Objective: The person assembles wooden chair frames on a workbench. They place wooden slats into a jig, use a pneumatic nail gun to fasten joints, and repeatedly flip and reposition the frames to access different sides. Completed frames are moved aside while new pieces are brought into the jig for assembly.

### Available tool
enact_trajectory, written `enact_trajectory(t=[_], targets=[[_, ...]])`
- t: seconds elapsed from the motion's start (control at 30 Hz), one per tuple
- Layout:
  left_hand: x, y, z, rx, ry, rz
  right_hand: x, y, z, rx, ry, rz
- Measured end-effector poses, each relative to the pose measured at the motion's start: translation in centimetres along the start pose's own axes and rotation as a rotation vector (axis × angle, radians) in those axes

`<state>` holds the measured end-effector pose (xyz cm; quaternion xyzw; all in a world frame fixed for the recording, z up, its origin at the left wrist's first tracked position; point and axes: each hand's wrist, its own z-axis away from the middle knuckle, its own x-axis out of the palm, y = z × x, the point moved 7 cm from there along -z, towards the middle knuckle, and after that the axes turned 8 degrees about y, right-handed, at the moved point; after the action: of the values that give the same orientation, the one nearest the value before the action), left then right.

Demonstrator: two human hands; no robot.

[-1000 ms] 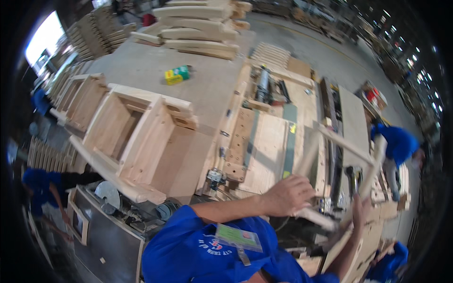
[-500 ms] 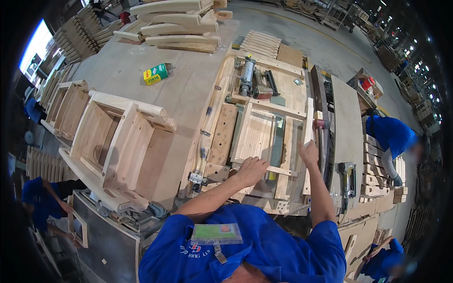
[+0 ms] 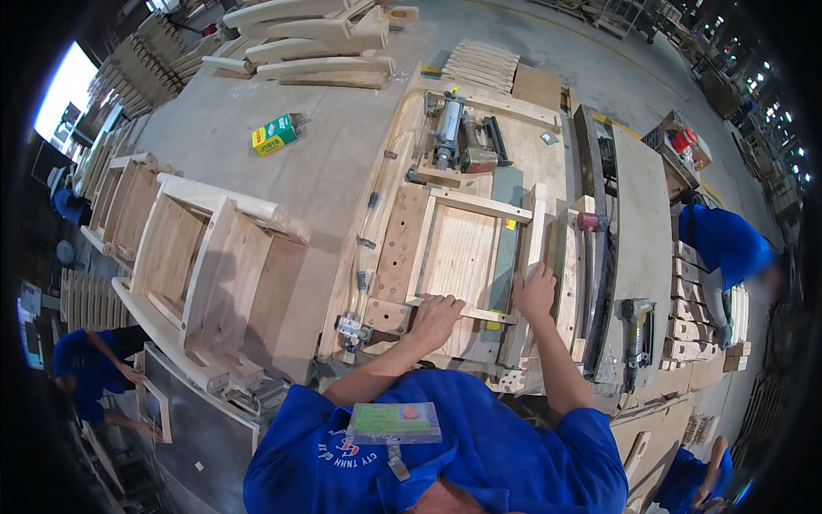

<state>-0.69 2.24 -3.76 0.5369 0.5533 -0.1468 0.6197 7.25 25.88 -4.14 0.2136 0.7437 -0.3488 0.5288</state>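
A pale wooden frame lies in a jig on the bench. Its left rail (image 3: 422, 248) joins a far crossbar (image 3: 479, 204) and a near crossbar (image 3: 488, 315). My left hand (image 3: 438, 319) is closed over the left part of the near crossbar. Along the right side stands a long wooden side rail (image 3: 535, 227), by the ends of both crossbars. My right hand (image 3: 534, 293) grips this rail near the near crossbar. Whether the joints are fully closed cannot be made out. A greenish strip (image 3: 505, 248) lies beneath the frame.
A pneumatic cylinder (image 3: 448, 128) and a nail gun (image 3: 479, 154) lie beyond the frame. A red-headed mallet (image 3: 591, 222) rests at right, another nail gun (image 3: 636, 334) nearer. Assembled wooden frames (image 3: 205, 283) and a yellow-green box (image 3: 276, 135) stand left. A co-worker (image 3: 723, 244) bends at right.
The long side rail has moved left, up to the crossbar ends, with my right hand on it. My left hand has shifted slightly left along the near crossbar.
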Motion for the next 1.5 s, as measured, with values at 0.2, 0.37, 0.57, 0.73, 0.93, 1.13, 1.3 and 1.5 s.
enact_trajectory(t=[0.2, 0.37, 0.57, 0.73, 0.93, 1.13, 1.3, 1.5], targets=[[-0.5, 0.4, 0.5, 0.005, 0.028, -0.013, -2.1, -8.8, 11.3, -0.548, -0.258, -0.202], [-6.3, 1.2, 3.1, 0.154, 0.250, 0.067, -3.0, -9.3, 12.2, -0.533, -0.174, -0.164], [-15.5, -1.1, 6.7, 0.194, 0.484, -0.033, -3.0, -9.6, 12.9, -0.509, -0.162, -0.163], [-14.1, 4.1, 2.5, 0.243, 0.582, 0.218, -4.5, -8.3, 13.2, -0.409, -0.132, -0.256], [-6.3, 4.0, -1.7, 0.206, 0.431, 0.353, -15.3, 2.4, 16.2, -0.073, 0.187, -0.147], [-0.5, 2.0, -4.9, 0.133, 0.238, 0.340, -17.6, 12.0, 20.4, 0.141, 0.362, 0.138], [1.3, 0.5, -5.5, 0.068, 0.287, 0.282, -16.7, 7.4, 13.3, -0.039, 0.342, 0.170], [0.9, 0.6, -5.4, 0.055, 0.288, 0.269, -13.5, 6.1, 5.8, -0.063, 0.301, 0.036]])
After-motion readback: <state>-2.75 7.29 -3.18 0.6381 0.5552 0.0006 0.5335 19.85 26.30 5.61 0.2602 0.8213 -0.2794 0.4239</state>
